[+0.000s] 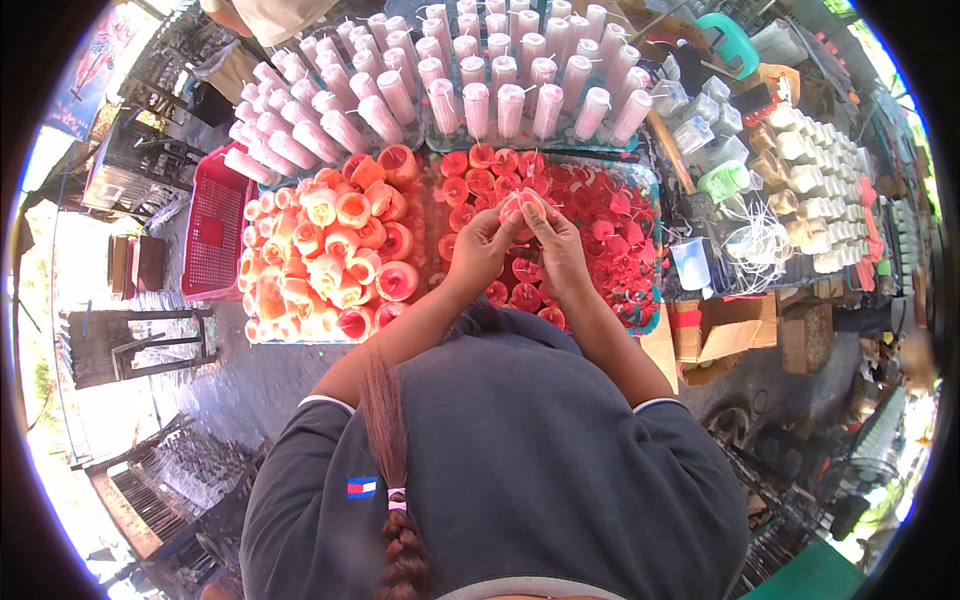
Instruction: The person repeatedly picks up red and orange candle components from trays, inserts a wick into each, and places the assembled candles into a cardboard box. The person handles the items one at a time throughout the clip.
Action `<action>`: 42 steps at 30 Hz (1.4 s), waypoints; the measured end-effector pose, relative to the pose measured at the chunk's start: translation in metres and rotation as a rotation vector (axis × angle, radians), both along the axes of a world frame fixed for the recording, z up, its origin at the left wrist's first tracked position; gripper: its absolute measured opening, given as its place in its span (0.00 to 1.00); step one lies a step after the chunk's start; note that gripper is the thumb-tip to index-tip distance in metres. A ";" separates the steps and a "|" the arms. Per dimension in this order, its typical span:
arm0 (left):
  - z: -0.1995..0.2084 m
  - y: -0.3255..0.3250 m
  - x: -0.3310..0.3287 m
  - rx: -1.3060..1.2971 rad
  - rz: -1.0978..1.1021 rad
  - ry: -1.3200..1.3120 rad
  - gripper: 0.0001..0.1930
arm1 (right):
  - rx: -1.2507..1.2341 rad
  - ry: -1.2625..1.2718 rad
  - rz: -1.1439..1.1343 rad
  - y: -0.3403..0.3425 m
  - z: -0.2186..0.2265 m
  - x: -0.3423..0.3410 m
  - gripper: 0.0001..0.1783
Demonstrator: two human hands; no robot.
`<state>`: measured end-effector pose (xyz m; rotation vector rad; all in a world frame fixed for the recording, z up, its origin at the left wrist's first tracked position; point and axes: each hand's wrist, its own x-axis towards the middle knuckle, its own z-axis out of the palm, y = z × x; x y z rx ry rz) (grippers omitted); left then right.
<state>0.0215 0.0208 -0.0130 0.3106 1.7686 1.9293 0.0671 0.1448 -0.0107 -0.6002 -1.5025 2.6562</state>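
Observation:
My left hand (478,246) and my right hand (562,252) meet over the table, thumbs and fingertips pressed together. Between them they pinch a small pinkish-red wax piece (522,204), partly covered by the fingers. Below and around the hands stand several round red candles (526,270) with pale wicks. On the right side of the same area lie many loose red wax pieces (612,240), some petal-like. Left of my left forearm, orange-pink cup-shaped wax flowers (354,210) are crowded together.
Rows of pale pink pillar candles (477,110) with white wicks stand at the back. A red perforated basket (212,228) sits at the left. To the right are tangled white string (757,243), a green container (724,180), rows of cream-coloured pieces (828,200) and an open cardboard box (725,328).

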 end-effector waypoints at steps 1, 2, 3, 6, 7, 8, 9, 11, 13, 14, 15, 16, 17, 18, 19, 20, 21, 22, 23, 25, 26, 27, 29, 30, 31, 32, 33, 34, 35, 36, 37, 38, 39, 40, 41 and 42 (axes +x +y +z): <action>-0.003 -0.001 0.000 0.046 0.003 -0.024 0.22 | -0.034 0.035 0.008 0.001 0.000 -0.001 0.25; -0.005 -0.001 0.001 0.137 0.025 -0.069 0.22 | -0.068 0.070 0.016 0.002 0.000 -0.002 0.25; -0.007 -0.001 0.002 0.228 0.047 -0.114 0.21 | -0.101 0.105 0.024 0.003 0.000 -0.003 0.26; -0.005 -0.001 0.000 0.313 0.064 -0.158 0.21 | -0.104 0.121 0.010 0.003 -0.006 -0.004 0.25; -0.003 -0.001 -0.002 0.311 0.067 -0.157 0.21 | -0.013 0.142 -0.020 0.001 -0.007 -0.004 0.25; -0.002 0.001 -0.002 0.352 0.096 -0.207 0.20 | 0.077 0.163 -0.051 -0.003 -0.007 -0.003 0.24; 0.000 0.005 -0.002 0.393 0.125 -0.257 0.19 | 0.168 0.184 -0.081 -0.005 -0.007 -0.002 0.23; -0.002 0.007 -0.007 0.466 0.176 -0.359 0.17 | 0.600 0.195 -0.085 -0.005 0.001 0.000 0.22; -0.009 0.009 -0.017 0.531 0.212 -0.462 0.15 | 0.949 0.248 -0.117 -0.006 -0.001 0.002 0.20; -0.016 0.008 -0.022 0.521 0.210 -0.470 0.16 | 1.084 0.300 -0.148 -0.008 -0.009 0.001 0.20; -0.026 0.005 -0.027 0.511 0.207 -0.478 0.17 | 1.220 0.354 -0.178 -0.010 -0.013 0.001 0.19; -0.029 0.005 -0.029 0.500 0.205 -0.487 0.18 | 1.263 0.317 -0.147 -0.011 -0.011 0.002 0.16; -0.033 0.006 -0.031 0.505 0.273 -0.543 0.18 | 1.261 0.351 -0.174 -0.011 -0.015 0.001 0.15; -0.037 0.008 -0.033 0.510 0.340 -0.600 0.18 | 1.258 0.384 -0.201 -0.010 -0.024 -0.002 0.15; -0.035 0.010 -0.033 0.512 0.405 -0.658 0.18 | 1.256 0.415 -0.230 -0.009 -0.030 -0.003 0.14; -0.032 0.009 -0.033 0.514 0.417 -0.672 0.18 | 1.149 0.326 -0.216 -0.008 -0.033 -0.002 0.14; -0.028 0.011 -0.032 0.509 0.390 -0.665 0.19 | 1.040 0.238 -0.202 -0.007 -0.036 -0.001 0.15; -0.026 0.011 -0.029 0.505 0.370 -0.663 0.19 | 0.929 0.149 -0.181 -0.007 -0.038 0.002 0.15; -0.025 0.012 -0.026 0.500 0.351 -0.660 0.19 | 0.832 0.115 -0.186 -0.007 -0.041 0.001 0.16; -0.031 0.011 -0.028 0.486 0.277 -0.688 0.20 | 0.634 0.046 -0.197 -0.008 -0.046 -0.004 0.18; -0.034 0.009 -0.028 0.477 0.240 -0.702 0.20 | 0.420 -0.024 -0.136 -0.006 -0.054 -0.004 0.19; -0.036 0.008 -0.025 0.447 0.236 -0.744 0.21 | 0.373 -0.017 -0.103 -0.003 -0.065 -0.003 0.20; -0.038 0.009 -0.019 0.389 0.219 -0.826 0.21 | 0.282 0.001 -0.044 0.006 -0.094 -0.003 0.20; -0.037 0.011 -0.016 0.372 0.181 -0.830 0.22 | 0.446 0.067 -0.010 0.015 -0.124 -0.004 0.21; -0.038 0.009 -0.013 0.357 0.150 -0.834 0.22 | 0.365 0.057 0.000 0.015 -0.129 -0.003 0.21; -0.038 0.008 -0.010 0.342 0.118 -0.837 0.22 | 0.284 0.047 0.009 0.015 -0.133 -0.002 0.22; -0.038 0.007 -0.007 0.326 0.086 -0.840 0.22 | 0.204 0.037 0.017 0.015 -0.138 0.000 0.22; -0.034 0.003 -0.007 0.358 0.040 -0.791 0.21 | 0.136 -0.051 0.134 0.018 -0.125 0.001 0.25; -0.026 0.001 -0.008 0.390 -0.007 -0.741 0.20 | 0.069 -0.139 0.249 0.023 -0.098 0.001 0.27; -0.020 0.000 -0.010 0.421 -0.060 -0.686 0.19 | 0.004 -0.223 0.359 0.028 -0.075 0.000 0.30; -0.025 -0.001 -0.010 0.277 -0.026 -0.521 0.18 | 0.025 -0.285 0.353 0.030 -0.064 0.000 0.31; -0.032 -0.003 -0.008 0.133 0.008 -0.357 0.17 | 0.046 -0.349 0.347 0.031 -0.055 0.000 0.33; -0.039 -0.004 -0.008 -0.010 0.043 -0.192 0.17 | 0.066 -0.413 0.341 0.032 -0.048 0.000 0.35; -0.031 -0.004 -0.009 -0.161 0.094 -0.086 0.16 | 0.042 -0.477 0.369 0.035 -0.043 0.002 0.39; -0.031 -0.006 -0.009 -0.176 0.119 -0.019 0.16 | 0.116 -0.458 0.450 0.033 -0.033 0.003 0.39; -0.033 -0.008 -0.009 -0.191 0.144 0.049 0.15 | 0.191 -0.438 0.531 0.028 -0.023 0.005 0.40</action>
